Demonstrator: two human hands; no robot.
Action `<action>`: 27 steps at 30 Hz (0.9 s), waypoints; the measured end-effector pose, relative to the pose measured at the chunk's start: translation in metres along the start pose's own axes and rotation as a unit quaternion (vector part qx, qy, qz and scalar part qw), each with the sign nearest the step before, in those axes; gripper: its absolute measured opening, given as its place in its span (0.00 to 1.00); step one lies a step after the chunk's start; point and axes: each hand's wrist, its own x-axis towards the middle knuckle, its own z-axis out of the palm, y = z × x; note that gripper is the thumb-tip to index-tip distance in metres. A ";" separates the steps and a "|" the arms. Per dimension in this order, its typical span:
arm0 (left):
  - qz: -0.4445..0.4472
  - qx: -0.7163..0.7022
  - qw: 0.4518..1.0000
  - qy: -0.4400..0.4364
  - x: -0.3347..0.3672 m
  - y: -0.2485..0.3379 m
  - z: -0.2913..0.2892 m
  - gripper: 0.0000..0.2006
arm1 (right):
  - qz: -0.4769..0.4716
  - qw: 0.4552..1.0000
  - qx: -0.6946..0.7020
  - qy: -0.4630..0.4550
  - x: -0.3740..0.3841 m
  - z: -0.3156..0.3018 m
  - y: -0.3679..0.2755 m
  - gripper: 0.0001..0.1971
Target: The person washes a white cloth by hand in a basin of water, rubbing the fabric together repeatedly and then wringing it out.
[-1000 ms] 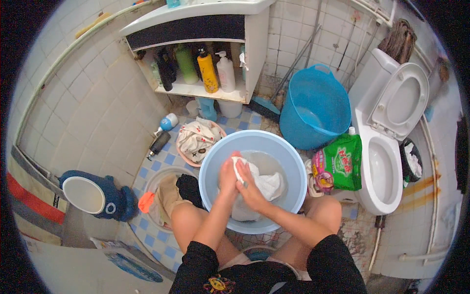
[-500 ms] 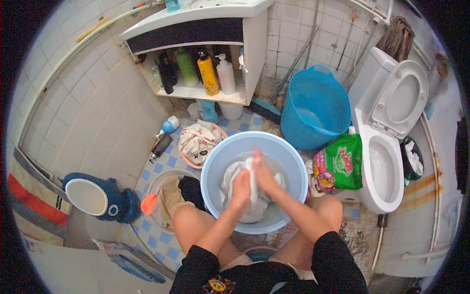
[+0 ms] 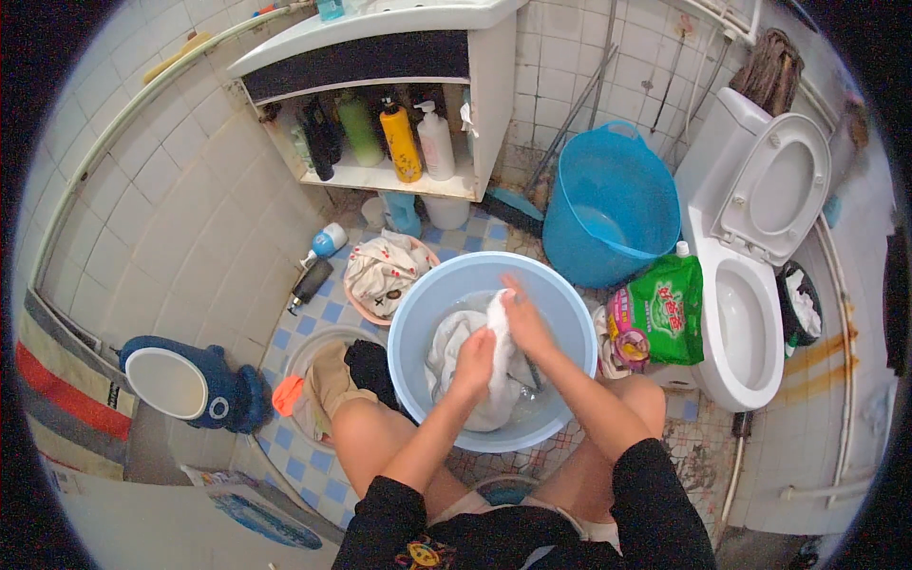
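Observation:
A white garment (image 3: pixel 456 334) lies wet and bunched in soapy water inside a light blue basin (image 3: pixel 562 309). My left hand (image 3: pixel 475 356) is closed round a fold of it near the middle of the basin. My right hand (image 3: pixel 527 323) pinches a lifted part of the same cloth, a little farther off and to the right. Its fingertips are slightly blurred. Between the two hands a strip of the garment stands up out of the water. The lower part of the cloth spreads toward the near side of the basin.
Left of the basin are a pink basin of clothes (image 3: pixel 385 275) and a tub with beige and black clothes (image 3: pixel 370 370). A tall blue bucket (image 3: pixel 608 204), a green detergent bag (image 3: pixel 670 309) and a toilet (image 3: pixel 741 323) stand right. A cabinet with bottles (image 3: pixel 404 142) is ahead.
My right hand has closed on the cloth and pulled a strip of it upward and to the right. My left hand has moved slightly, still holding the garment.

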 end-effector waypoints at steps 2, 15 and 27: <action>-0.012 -0.128 0.990 0.056 0.014 0.003 -0.014 0.13 | -0.083 0.993 -0.030 -0.081 -0.031 0.026 -0.012 0.24; 0.031 -0.141 0.985 0.092 0.017 -0.003 -0.018 0.11 | -0.128 0.988 -0.057 -0.070 -0.055 0.040 -0.015 0.23; 0.127 0.165 0.976 0.067 0.007 0.012 -0.034 0.12 | -0.005 0.996 -0.074 -0.050 0.005 -0.037 -0.004 0.32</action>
